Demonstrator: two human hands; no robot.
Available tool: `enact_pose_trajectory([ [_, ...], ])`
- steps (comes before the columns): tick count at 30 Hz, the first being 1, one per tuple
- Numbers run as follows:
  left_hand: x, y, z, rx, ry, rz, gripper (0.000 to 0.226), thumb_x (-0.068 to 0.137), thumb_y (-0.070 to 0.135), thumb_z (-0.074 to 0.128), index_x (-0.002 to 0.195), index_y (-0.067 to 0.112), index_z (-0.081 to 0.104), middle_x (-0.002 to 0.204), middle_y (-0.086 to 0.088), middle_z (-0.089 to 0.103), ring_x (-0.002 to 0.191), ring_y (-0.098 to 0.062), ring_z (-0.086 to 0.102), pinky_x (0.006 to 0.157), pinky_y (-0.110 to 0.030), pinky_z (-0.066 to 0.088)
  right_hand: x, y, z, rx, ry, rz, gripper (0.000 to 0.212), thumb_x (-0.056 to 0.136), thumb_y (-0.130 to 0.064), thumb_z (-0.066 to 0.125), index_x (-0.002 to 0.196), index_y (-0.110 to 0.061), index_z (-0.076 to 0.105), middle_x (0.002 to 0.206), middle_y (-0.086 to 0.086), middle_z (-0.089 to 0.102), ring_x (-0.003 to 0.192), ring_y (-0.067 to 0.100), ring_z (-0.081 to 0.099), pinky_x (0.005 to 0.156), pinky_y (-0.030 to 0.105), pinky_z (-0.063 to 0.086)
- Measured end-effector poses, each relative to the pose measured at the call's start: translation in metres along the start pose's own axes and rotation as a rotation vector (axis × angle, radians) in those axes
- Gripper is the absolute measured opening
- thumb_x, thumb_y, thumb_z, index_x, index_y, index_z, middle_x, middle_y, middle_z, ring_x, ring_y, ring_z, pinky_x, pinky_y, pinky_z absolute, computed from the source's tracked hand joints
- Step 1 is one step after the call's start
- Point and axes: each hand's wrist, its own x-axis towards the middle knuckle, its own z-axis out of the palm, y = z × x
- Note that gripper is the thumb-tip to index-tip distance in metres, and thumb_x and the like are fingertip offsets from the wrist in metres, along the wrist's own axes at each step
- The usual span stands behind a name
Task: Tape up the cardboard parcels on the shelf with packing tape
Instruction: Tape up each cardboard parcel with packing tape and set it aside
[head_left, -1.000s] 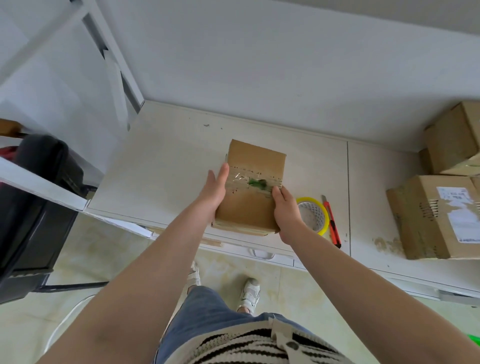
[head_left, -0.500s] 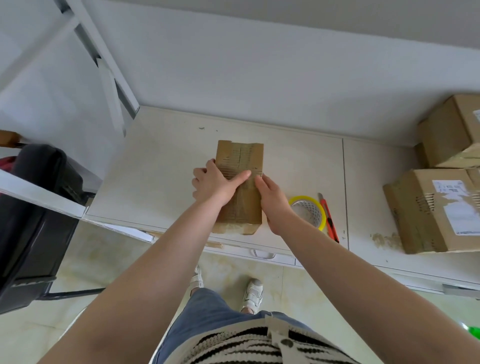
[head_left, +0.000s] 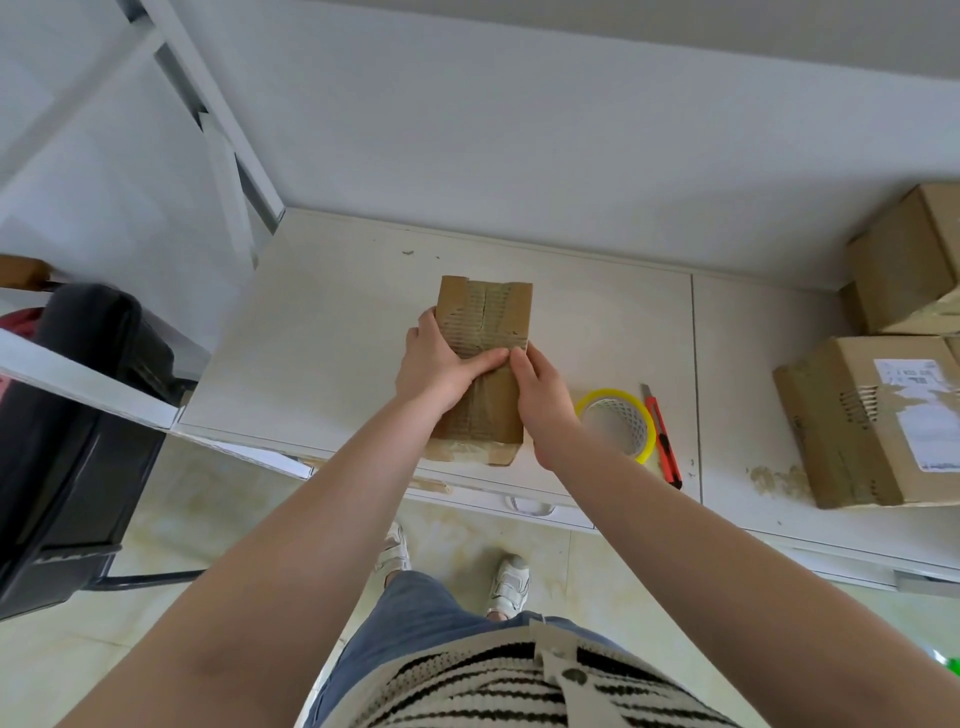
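Item: small brown cardboard parcel (head_left: 485, 332), centre of the white shelf top (head_left: 322, 322), standing narrow face up. My left hand (head_left: 439, 364) wraps its left side, thumb pressed across the face; my right hand (head_left: 543, 395) pinches the right edge. Step, I judge: turning it to find an untaped seam. At 3 o'clock: yellow-cored roll of clear packing tape (head_left: 615, 423), needed next; orange utility knife (head_left: 662, 436) beside it. Further right: two larger cardboard boxes (head_left: 872, 415).
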Motion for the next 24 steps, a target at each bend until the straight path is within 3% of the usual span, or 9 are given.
enact_pose_trajectory([
  [3, 0.002, 0.0, -0.004, 0.005, -0.021, 0.032, 0.105, 0.064, 0.063, 0.081, 0.147, 0.024, 0.031, 0.134, -0.003, 0.047, 0.123, -0.024, 0.051, 0.102, -0.046, 0.046, -0.002, -0.004, -0.004, 0.024, -0.033, 0.017, 0.034, 0.104, -0.038, 0.041, 0.134, -0.027, 0.055, 0.119, -0.005, 0.065, 0.102, 0.004, 0.062, 0.07, 0.013, 0.047],
  [12, 0.002, 0.005, -0.002, 0.069, -0.028, 0.089, 0.108, 0.067, 0.058, 0.082, 0.151, 0.022, 0.026, 0.138, -0.005, 0.044, 0.128, -0.025, 0.047, 0.104, -0.042, 0.043, 0.004, 0.002, -0.01, -0.01, -0.021, 0.006, 0.04, 0.103, -0.042, 0.041, 0.138, -0.026, 0.051, 0.125, -0.006, 0.063, 0.107, 0.006, 0.06, 0.074, 0.017, 0.044],
  [14, 0.001, 0.005, -0.003, 0.071, -0.03, 0.085, 0.108, 0.067, 0.058, 0.082, 0.152, 0.022, 0.025, 0.138, -0.006, 0.043, 0.128, -0.025, 0.047, 0.104, -0.041, 0.042, 0.006, 0.004, -0.011, -0.034, -0.033, 0.015, 0.048, 0.1, -0.048, 0.043, 0.142, -0.026, 0.047, 0.13, -0.005, 0.06, 0.113, 0.009, 0.058, 0.086, 0.023, 0.049],
  [16, 0.001, 0.006, -0.005, 0.076, -0.035, 0.073, 0.11, 0.068, 0.061, 0.08, 0.153, 0.022, 0.022, 0.141, -0.007, 0.041, 0.131, -0.026, 0.045, 0.106, -0.042, 0.041, 0.007, 0.004, -0.015, -0.081, -0.011, 0.045, 0.058, 0.096, -0.055, 0.044, 0.145, -0.026, 0.042, 0.134, -0.006, 0.057, 0.121, 0.014, 0.054, 0.103, 0.039, 0.046],
  [18, 0.001, 0.008, -0.008, 0.069, -0.025, 0.059, 0.111, 0.07, 0.064, 0.076, 0.155, 0.022, 0.019, 0.148, -0.009, 0.037, 0.137, -0.028, 0.04, 0.109, -0.045, 0.039, 0.005, 0.004, -0.027, -0.213, 0.048, -0.003, 0.053, 0.098, -0.05, 0.045, 0.142, -0.021, 0.045, 0.125, -0.005, 0.057, 0.116, 0.015, 0.054, 0.1, 0.037, 0.045],
  [21, 0.0, 0.015, -0.014, 0.113, 0.075, 0.101, 0.105, 0.074, 0.067, 0.071, 0.155, 0.02, 0.023, 0.15, -0.011, 0.037, 0.138, -0.031, 0.037, 0.11, -0.049, 0.036, -0.005, 0.016, -0.056, -0.702, 0.212, -0.162, 0.035, 0.098, -0.042, 0.05, 0.122, -0.016, 0.053, 0.111, -0.002, 0.058, 0.104, 0.02, 0.057, 0.081, 0.033, 0.044],
  [24, -0.003, 0.026, -0.017, 0.189, 0.16, 0.185, 0.095, 0.078, 0.065, 0.068, 0.152, 0.02, 0.03, 0.149, -0.01, 0.038, 0.138, -0.032, 0.034, 0.109, -0.05, 0.03, -0.01, 0.035, -0.076, -1.157, 0.228, -0.124, 0.046, 0.095, -0.055, 0.049, 0.117, -0.015, 0.05, 0.115, 0.002, 0.058, 0.111, 0.024, 0.055, 0.09, 0.035, 0.041],
])
